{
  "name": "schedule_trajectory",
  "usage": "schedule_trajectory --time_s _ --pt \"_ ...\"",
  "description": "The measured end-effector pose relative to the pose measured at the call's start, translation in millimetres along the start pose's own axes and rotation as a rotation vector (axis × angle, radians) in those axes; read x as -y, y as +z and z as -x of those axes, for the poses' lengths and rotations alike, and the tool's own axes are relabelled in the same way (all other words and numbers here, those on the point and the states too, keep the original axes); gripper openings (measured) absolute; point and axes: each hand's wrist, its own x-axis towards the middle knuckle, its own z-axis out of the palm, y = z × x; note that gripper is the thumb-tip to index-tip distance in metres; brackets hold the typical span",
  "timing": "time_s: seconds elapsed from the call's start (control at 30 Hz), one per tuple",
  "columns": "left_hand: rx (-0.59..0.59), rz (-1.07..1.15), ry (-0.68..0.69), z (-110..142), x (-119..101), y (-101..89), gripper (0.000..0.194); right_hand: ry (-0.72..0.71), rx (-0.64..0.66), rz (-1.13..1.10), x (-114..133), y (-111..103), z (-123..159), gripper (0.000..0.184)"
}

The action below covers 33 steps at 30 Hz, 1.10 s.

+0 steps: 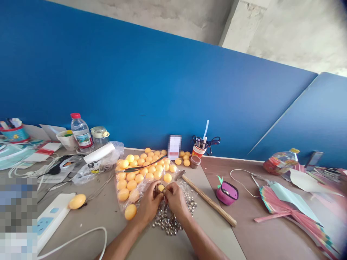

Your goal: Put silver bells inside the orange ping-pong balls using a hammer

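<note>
My left hand (150, 203) is closed around an orange ping-pong ball (161, 187), its bare orange side facing up and small dark metallic bits around it. My right hand (175, 200) meets it from the right, thumb and fingertips pinched at the ball's edge; whether a small piece sits between those fingertips is too small to make out. Below my hands lies a pile of shiny silver metal pieces (169, 221), partly on clear plastic. Just beyond my left hand, a clear plastic bag of orange balls (149, 168) lies with a black strap (145, 167) across it.
A hammer (210, 200) with a wooden handle lies right of the pile, near a purple pouch (227, 193). A phone (174, 146) and a cup of pens (198, 151) stand behind. On the left are a power strip (52, 216), cables and a water bottle (82, 131).
</note>
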Motion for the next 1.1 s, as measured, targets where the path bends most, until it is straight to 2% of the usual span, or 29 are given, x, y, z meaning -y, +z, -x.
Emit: schedule_trajectory --time_s 0.07,0.2,0.37,0.47,0.53,0.6,0.7,0.77,0.9,1.1 --pt "0.011 0.031 -0.016 -1.4 2.2 0.0 0.039 -0.007 0.020 -0.024 0.2 -0.1 -0.9 0.003" --pt "0.072 0.246 -0.080 -4.7 6.1 1.1 0.042 0.000 0.127 -0.110 1.9 -12.2 -9.4 0.009" --pt "-0.003 0.464 -0.191 -7.7 11.6 2.6 0.052 -0.090 -0.060 -0.116 2.8 -44.2 -28.8 0.017" --pt "-0.025 0.525 -0.242 -7.7 13.1 2.1 0.057 -0.094 -0.082 -0.087 2.9 -58.5 -35.4 0.017" --pt "-0.031 0.547 -0.261 -7.1 11.7 1.2 0.057 -0.088 0.026 -0.053 4.3 -63.6 -34.8 0.016" --pt "-0.040 0.580 -0.280 -6.5 9.2 0.4 0.056 -0.111 0.223 0.045 7.1 -65.5 -30.0 0.012" --pt "-0.061 0.658 -0.333 -6.8 7.1 0.3 0.056 -0.163 0.524 0.295 13.1 -63.1 -18.7 0.014" --pt "-0.090 0.715 -0.349 -8.1 7.9 1.1 0.053 -0.200 0.626 0.484 17.1 -59.0 -11.3 0.019" --pt "-0.108 0.788 -0.351 -11.5 10.4 2.3 0.045 -0.307 0.620 0.780 21.4 -50.2 -2.1 0.022" --pt "-0.100 0.836 -0.372 -12.1 7.7 1.2 0.042 -0.373 0.572 0.930 16.6 -40.1 1.7 0.022"
